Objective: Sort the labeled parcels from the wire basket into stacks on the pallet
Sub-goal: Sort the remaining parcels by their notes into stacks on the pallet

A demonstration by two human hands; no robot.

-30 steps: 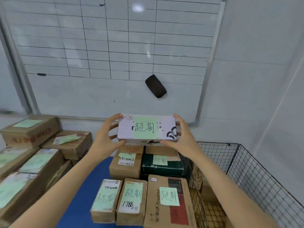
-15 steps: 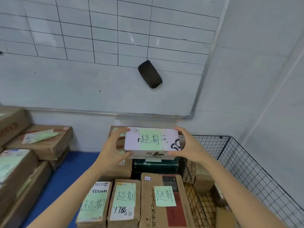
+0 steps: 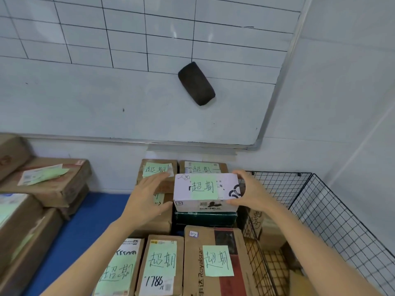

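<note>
**Now a white parcel (image 3: 205, 192) is sitting on the stack**

Nearest, three front parcels (image 3: 162, 265) with green labels are lying side by side on the blue pallet (image 3: 85, 227). Just beyond them the white parcel is resting on a green box (image 3: 205, 218). The right hand (image 3: 254, 193) is gripping its right end, fingers curled over the top edge and thumb pressing the front. The left hand (image 3: 147, 199) is hovering at its left end, fingers straight and spread wide, thumb at the lower corner. A wire basket (image 3: 333, 221) is standing just right of the stack. Farther off, a black eraser (image 3: 196, 83) is clinging to the whiteboard (image 3: 106, 92).
</note>
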